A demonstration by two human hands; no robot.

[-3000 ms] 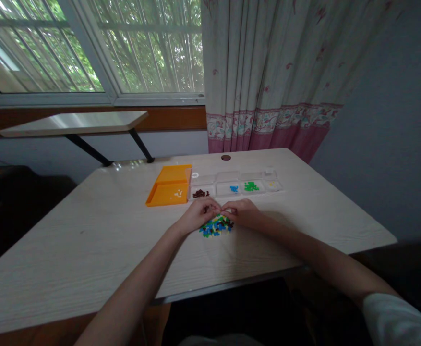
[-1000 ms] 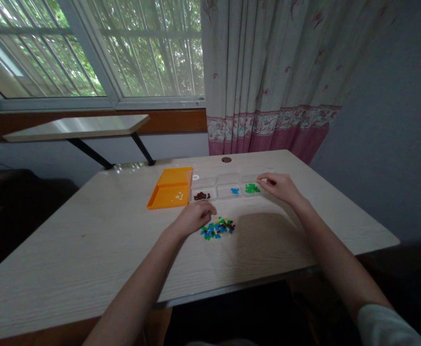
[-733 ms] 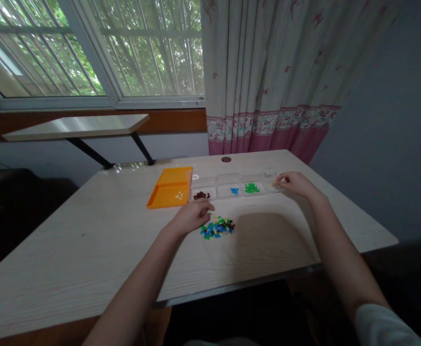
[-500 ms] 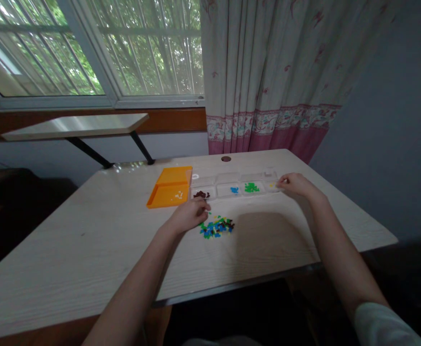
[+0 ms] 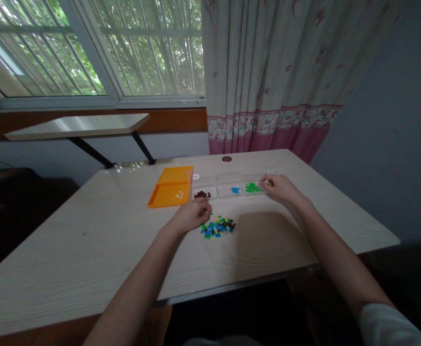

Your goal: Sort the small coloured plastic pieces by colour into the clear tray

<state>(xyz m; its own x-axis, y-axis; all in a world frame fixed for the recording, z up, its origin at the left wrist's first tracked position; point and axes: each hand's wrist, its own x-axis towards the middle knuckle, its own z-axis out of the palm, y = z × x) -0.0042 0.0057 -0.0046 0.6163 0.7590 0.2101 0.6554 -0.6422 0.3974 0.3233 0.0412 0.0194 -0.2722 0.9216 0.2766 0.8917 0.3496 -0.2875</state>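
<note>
My left hand (image 5: pixel 195 214) rests low over the table, fingers curled together, between the brown pieces (image 5: pixel 202 194) and the mixed pile (image 5: pixel 217 228) of small blue, green, brown and yellow pieces. Whatever its fingers may hold is hidden. My right hand (image 5: pixel 278 185) is at the right side of the green pieces (image 5: pixel 252 187), thumb and fingertips pinched; I cannot make out anything between them. It covers the rightmost clear box. Blue pieces (image 5: pixel 235 190) lie in a clear plastic box (image 5: pixel 222 194), and the brown ones are in another clear box to its left.
An orange open case (image 5: pixel 170 186) with a few white pieces (image 5: pixel 179 194) stands left of the clear boxes. A raised shelf (image 5: pixel 80 125) on black legs is at the back left of the table (image 5: pixel 105 254). A round cable hole (image 5: pixel 226 159) lies near the back edge.
My right hand has moved left, from the rightmost box with yellow pieces to beside the green pieces. My left hand has stayed nearly in place, its fingers still curled.
</note>
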